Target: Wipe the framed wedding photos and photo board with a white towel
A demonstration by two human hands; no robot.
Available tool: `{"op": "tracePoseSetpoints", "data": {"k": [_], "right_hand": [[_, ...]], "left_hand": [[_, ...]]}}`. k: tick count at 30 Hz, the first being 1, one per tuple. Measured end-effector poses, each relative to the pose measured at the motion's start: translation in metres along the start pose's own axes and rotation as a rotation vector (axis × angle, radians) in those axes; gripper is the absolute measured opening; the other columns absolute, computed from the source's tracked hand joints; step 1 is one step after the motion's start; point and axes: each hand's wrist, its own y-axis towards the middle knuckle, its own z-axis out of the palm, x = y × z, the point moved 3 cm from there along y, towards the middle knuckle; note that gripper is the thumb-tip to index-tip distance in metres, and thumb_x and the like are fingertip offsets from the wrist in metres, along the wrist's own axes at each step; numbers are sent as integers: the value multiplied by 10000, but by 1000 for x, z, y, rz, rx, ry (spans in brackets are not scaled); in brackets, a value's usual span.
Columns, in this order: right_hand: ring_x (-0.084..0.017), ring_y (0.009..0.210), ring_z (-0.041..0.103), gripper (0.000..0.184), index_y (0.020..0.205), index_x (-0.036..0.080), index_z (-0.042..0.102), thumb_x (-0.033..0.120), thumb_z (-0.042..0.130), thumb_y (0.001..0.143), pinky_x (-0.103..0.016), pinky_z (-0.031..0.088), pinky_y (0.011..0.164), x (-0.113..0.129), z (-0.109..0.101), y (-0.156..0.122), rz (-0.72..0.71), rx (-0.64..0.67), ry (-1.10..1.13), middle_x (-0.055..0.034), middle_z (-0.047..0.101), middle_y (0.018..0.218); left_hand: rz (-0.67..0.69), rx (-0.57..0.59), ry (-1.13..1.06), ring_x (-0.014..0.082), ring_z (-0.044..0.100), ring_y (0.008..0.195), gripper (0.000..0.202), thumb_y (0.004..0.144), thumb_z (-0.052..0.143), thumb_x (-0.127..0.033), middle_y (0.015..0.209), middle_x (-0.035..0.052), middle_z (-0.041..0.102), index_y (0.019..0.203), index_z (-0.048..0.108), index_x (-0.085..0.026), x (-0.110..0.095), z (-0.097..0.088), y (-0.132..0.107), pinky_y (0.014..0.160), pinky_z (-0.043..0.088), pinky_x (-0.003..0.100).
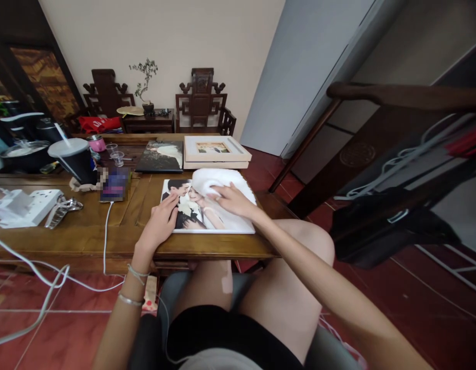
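Observation:
A wedding photo panel (199,215) with white edges lies flat on the wooden table near its front edge. My left hand (163,217) rests on the panel's left side, fingers stretched out and lying flat. Over the panel's upper right part is a soft white cloth (207,180), bunched up toward its middle. My right hand (235,199) grips this bunched part, thumb and fingers closed on it. The cloth covers part of the picture.
Behind the panel lie a dark photo panel (160,155) and a stack of pale frames (218,151). To the left are a phone (115,186) on a white cable, a lidded cup (71,160) with a straw, and a power strip (39,203). A wooden rack (353,149) stands at the right.

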Motion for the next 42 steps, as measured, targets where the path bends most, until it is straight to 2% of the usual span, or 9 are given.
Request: {"op": "tracePoseSetpoints", "data": {"k": [5, 10, 16, 21, 24, 27, 32, 35, 42], "right_hand": [[-326, 1403, 435, 422, 1270, 229, 661, 394, 365, 1018, -636, 135, 1180, 47, 24, 59, 21, -14, 43, -72, 599, 1435], [-298, 1385, 462, 380, 1257, 259, 673, 394, 416, 1010, -603, 103, 1199, 70, 35, 69, -170, 71, 96, -31, 595, 1443], [-298, 1283, 570, 395, 1244, 212, 674, 352, 377, 1024, -639, 80, 1189, 14, 9, 43, -105, 48, 115, -81, 694, 1301], [-328, 1444, 389, 398, 1293, 163, 637, 287, 389, 1007, -658, 150, 1172, -32, -9, 20, -18, -35, -99, -150, 552, 1470], [-339, 1516, 222, 387, 1283, 139, 647, 219, 435, 970, -674, 158, 1170, -24, -5, -10, -95, 10, -196, -175, 523, 1489], [-374, 1523, 155, 341, 1186, 158, 704, 197, 454, 958, -711, 141, 1166, 9, 0, -56, -206, 59, -186, -149, 416, 1570], [-332, 1503, 262, 281, 1058, 212, 732, 187, 474, 947, -659, 213, 1187, 51, -6, -106, -320, 145, -58, -112, 519, 1504], [-312, 1454, 381, 293, 1099, 229, 723, 249, 458, 974, -591, 250, 1202, 42, -12, -92, -276, 151, -14, -89, 632, 1391], [-329, 1300, 556, 395, 1254, 220, 652, 383, 368, 1034, -633, 156, 1196, -17, -13, 7, -101, 25, -36, -76, 645, 1375]], "left_hand": [[20, -19, -10, 260, 422, 1445, 459, 983, 370, -248, 1518, 135, 500, 1384, 570, -151, 4, 1, 1, 1191, 343, 506], [24, -39, 1, 265, 472, 1405, 442, 977, 374, -237, 1469, 137, 552, 1348, 596, -148, 5, 1, 1, 1185, 359, 489], [20, -23, -27, 269, 430, 1439, 457, 985, 371, -249, 1507, 151, 509, 1377, 571, -128, 5, 1, 1, 1195, 343, 503], [-15, -5, -28, 258, 393, 1463, 479, 994, 354, -251, 1545, 139, 464, 1438, 509, -155, 2, -1, -1, 1203, 311, 526], [-27, 23, -36, 249, 276, 1517, 518, 1014, 328, -284, 1617, 122, 343, 1514, 403, -170, -1, -3, -2, 1215, 270, 530], [-28, 30, -36, 236, 234, 1531, 527, 1030, 308, -318, 1637, 108, 299, 1539, 358, -191, 0, -2, -2, 1223, 242, 522], [4, 44, 10, 235, 299, 1508, 518, 1015, 336, -300, 1597, 145, 375, 1507, 413, -153, 5, 1, 0, 1220, 264, 498], [-12, 56, 34, 243, 306, 1505, 524, 1010, 338, -296, 1594, 156, 377, 1502, 419, -135, 4, 0, 1, 1212, 278, 505], [-19, 56, 20, 249, 308, 1505, 514, 1007, 349, -292, 1602, 136, 372, 1499, 429, -166, 2, -2, 1, 1203, 290, 516]]}}
